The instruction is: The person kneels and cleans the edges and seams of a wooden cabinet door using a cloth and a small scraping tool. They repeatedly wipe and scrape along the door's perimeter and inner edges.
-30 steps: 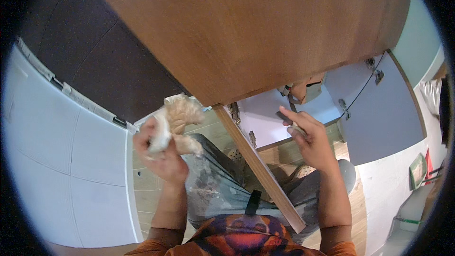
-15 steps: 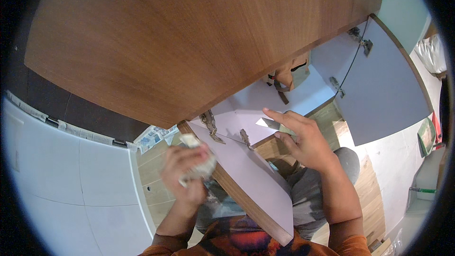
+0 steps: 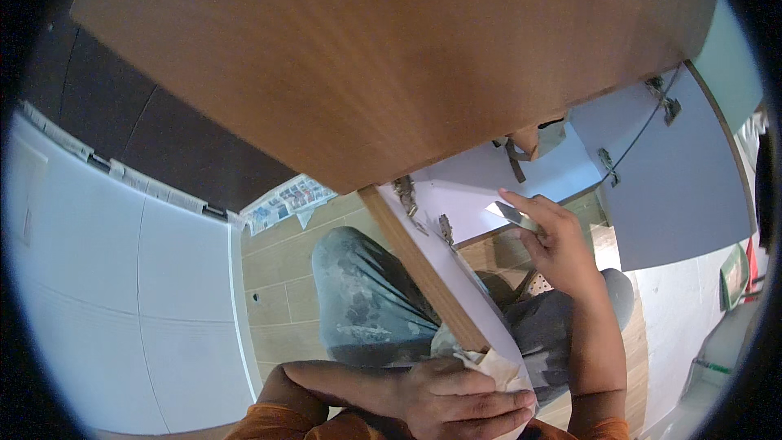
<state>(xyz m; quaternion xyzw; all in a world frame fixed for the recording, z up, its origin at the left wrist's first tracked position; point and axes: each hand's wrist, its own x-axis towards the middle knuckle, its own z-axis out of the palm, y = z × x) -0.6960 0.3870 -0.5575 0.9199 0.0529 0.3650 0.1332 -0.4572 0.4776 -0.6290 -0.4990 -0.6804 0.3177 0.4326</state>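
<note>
While crouching beneath a broad wooden cabinet point(image 3: 391, 57), working beside its open door point(image 3: 481, 293), with the pale inner face of that door slanting from the cabinet's lower edge down toward the lap, long axis from upper left to lower right. Closing the left hand point(image 3: 456, 399) around a crumpled pale rag point(image 3: 489, 367), fingers wrapped firmly over it, low in the view and right at the door's bottom end. Pinching a small flat metal blade point(image 3: 509, 213) in the right hand point(image 3: 558, 248), forefinger stretched along it, tip pointing left and a little upward at the door's inner face. Holding that blade near the metal hinges point(image 3: 445, 228) screwed on by the door's upper end, just to the blade's left, apparently apart from them, though not possible to tell for sure. Keeping the right hand much the nearer of the two to the hinges, and the left hand with its rag well apart from them, at the opposite end of the door. Sitting with grey, dust-stained trousers point(image 3: 366, 301) over a tiled floor point(image 3: 285, 277), a sheet of newspaper point(image 3: 285, 195) lying beyond the knee and another pale door point(image 3: 676, 179) hanging open off to the right.
</note>
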